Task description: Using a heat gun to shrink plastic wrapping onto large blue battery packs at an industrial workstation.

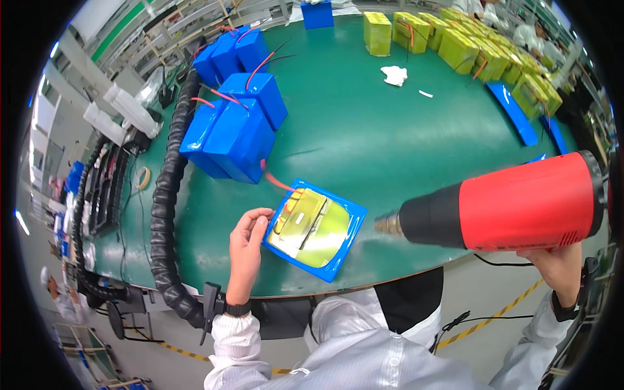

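Beyond the sleeved pack (331,224) stand blue packs (242,144); leftward, black hose (166,214).

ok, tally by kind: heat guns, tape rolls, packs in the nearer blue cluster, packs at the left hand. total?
Heat gun, in the right hand: 1
Tape roll: 1
Blue packs, nearer cluster: 3
Blue-edged yellow pack, at the left hand: 1
Total: 6

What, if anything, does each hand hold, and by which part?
Right hand: red heat gun, from below, handle hidden. Left hand: fingers at left edge of blue-wrapped pack, grip unclear.
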A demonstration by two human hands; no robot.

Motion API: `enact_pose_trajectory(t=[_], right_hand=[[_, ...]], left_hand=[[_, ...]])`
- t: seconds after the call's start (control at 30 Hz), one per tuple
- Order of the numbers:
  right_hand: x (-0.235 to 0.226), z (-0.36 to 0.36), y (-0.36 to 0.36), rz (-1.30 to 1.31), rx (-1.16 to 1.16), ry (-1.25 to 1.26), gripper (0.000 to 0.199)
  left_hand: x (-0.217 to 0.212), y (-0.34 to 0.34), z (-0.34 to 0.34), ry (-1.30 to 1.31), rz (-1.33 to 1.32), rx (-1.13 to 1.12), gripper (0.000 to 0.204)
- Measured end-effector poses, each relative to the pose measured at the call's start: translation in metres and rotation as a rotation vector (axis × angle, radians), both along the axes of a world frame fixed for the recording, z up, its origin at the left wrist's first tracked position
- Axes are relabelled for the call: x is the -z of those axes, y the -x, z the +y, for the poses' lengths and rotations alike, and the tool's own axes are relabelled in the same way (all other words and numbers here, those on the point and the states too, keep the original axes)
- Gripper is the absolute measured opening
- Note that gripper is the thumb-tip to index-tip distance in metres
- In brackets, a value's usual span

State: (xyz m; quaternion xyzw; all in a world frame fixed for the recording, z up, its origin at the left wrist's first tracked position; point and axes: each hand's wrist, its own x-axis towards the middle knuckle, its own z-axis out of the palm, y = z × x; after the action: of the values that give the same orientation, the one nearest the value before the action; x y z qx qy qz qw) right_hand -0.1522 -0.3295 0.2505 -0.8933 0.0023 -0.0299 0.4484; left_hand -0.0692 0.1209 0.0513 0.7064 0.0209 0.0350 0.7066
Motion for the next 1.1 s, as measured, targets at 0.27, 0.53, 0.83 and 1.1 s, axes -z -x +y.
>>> enact_pose_trajectory(t=[0.27, 0.53, 0.83, 1.1], right_hand=[[-0.024, 0.027, -0.017, -0.067, -0.056, 0.301, 0.044], [-0.043, 0.053, -0.026, -0.001, -0.092, 0.481, 0.046], [-0.054, 0.076, -0.026, -0.117, 0.066, 0.502, 0.026], [-0.066, 0.082, -0.028, -0.007, 0.022, 0.541, 0.029]], left_hand=[[-0.001, 0.047, -0.027, -0.299, -0.13, -0.117, 0.047], [0.033, 0.067, -0.03, -0.304, -0.284, -0.206, 0.059], [0.035, 0.063, -0.031, -0.304, -0.324, -0.247, 0.054], [0.037, 0.067, -0.029, -0.287, -0.328, -0.25, 0.05]])
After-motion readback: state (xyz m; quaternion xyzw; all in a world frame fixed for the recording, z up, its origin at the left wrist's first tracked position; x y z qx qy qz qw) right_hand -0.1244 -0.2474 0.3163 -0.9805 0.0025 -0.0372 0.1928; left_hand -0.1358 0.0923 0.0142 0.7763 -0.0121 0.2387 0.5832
